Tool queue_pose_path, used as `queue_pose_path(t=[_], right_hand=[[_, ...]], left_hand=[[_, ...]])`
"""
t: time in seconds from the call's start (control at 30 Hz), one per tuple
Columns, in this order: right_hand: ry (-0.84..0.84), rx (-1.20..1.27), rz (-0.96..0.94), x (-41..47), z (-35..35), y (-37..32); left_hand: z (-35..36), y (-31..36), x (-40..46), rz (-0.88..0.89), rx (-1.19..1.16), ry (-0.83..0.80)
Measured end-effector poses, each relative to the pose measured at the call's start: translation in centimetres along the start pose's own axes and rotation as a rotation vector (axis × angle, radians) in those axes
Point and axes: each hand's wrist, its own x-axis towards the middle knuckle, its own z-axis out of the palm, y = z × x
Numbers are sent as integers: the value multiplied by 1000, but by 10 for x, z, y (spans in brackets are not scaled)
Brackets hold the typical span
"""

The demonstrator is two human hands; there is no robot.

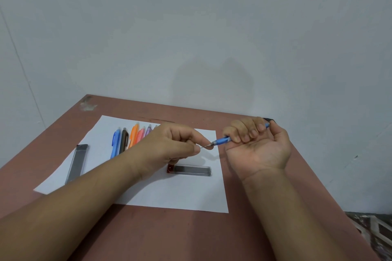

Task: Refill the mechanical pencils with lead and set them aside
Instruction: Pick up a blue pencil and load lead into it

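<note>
Wall (pixel 191 27): plain pale grey painted surface, filling the far upper part of the view.
Table (pixel 254 235): reddish-brown flat top, chipped at its far left corner.
Paper sheet (pixel 169 195): white rectangular sheet lying flat on the table, left of centre.
Left hand (pixel 169 146): raised over the sheet, thumb and forefinger pinched together on a thin grey lead (pixel 204 146) just at the pencil's tip; other fingers curled in.
Right hand (pixel 258 144): palm turned up, above the sheet's right edge, fingers closed around the barrel of the blue translucent plastic mechanical pencil (pixel 222 140).
Blue mechanical pencil: held off the table, lying roughly level, tip pointing left toward the left hand, rear end sticking out past the right fingers on the far right.
Left lead case (pixel 76 163): clear slim rectangular plastic box with dark contents, lying on the sheet's left edge, partly covered by the left forearm at its near end.
Centre lead case (pixel 191 170): clear slim rectangular plastic box with a reddish-brown end cap on its left, lying flat on the sheet near and below both hands.
Spare pencils (pixel 131 137): row on the sheet's far part, side by side, partly hidden behind the left hand; from left, blue, black, orange, pink, purple; more beyond cannot be told.
Floor patch (pixel 373 229): patterned dark and light surface, near right corner.
</note>
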Motion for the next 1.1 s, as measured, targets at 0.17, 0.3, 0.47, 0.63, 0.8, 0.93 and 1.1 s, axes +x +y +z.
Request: queue_pose_path(t=[0.17,0.3,0.47,0.63,0.8,0.93,1.1], right_hand=[[-7,12,9,0,0,1],[-15,16,18,-1,0,2],[-21,36,23,-1,-1,2],[-26,39,19,-1,0,3],[-41,7,19,-2,3,6],[-51,-125,15,1,7,11],[-29,-619,-10,0,6,19]], left_hand=[[0,-1,0,5,20,5],[0,-3,1,10,43,9],[0,-4,1,22,60,10],[0,-4,1,30,70,23],[1,-4,0,5,92,66],[1,-4,2,-8,97,112],[2,-2,1,-4,140,147]])
